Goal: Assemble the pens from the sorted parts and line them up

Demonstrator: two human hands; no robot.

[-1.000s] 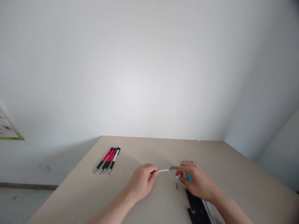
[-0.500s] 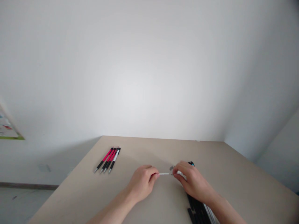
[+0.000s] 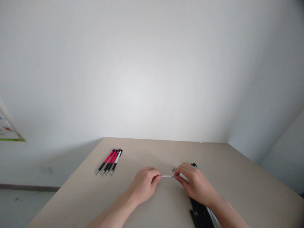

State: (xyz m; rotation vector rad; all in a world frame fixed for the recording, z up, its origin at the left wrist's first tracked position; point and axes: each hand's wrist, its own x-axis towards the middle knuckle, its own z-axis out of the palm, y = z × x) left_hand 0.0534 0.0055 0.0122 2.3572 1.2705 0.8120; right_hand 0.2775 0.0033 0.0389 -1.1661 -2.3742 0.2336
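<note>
My left hand [image 3: 144, 184] is closed in a pinch on one end of a thin white refill tube [image 3: 167, 176], low over the beige table [image 3: 152, 152]. My right hand [image 3: 193, 183] is closed too, pinching the tube's other end together with a small grey part [image 3: 174, 169] and a pen piece whose blue and black tip [image 3: 194, 165] sticks out behind the fingers. The two hands sit close together, only a short stretch of tube showing between them.
Several assembled pens [image 3: 109, 161], pink, black and white, lie side by side at the table's back left. Black and white pen parts [image 3: 203, 217] lie in a pile under my right wrist. A white wall rises behind the table; a poster edge [image 3: 7, 131] shows at far left.
My right hand has moved left along the tube toward my left hand, so less white tube shows. The small dark piece seen on the table a second ago is now covered by the hand.
</note>
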